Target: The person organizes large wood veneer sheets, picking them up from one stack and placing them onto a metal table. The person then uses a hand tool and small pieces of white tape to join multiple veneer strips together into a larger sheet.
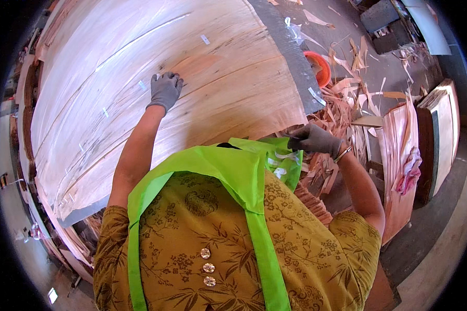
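Observation:
My left hand (166, 91), in a grey glove, rests on a wide sheet of pale wood veneer (233, 67). Its fingers are curled down against the wood; a tiny pale bit shows by the thumb, too small to name. A reddish-brown patch (200, 67) lies just beyond the fingers. My right hand (316, 140), gloved too, is closed near the veneer's right corner, beside the bright green apron (192, 160). A dark, thin shape shows at its fingertips, but I cannot make out what it is. White strips (280, 172) cling to the green cloth beside that hand.
Small pale tape pieces (205, 39) dot the veneer, which has long dark cracks. A dark board edge (290, 57) shows beneath it. To the right are an orange-red bucket (319, 69), heaped veneer scraps (342, 103), leaning panels (441, 135) and a pink cloth (410, 171).

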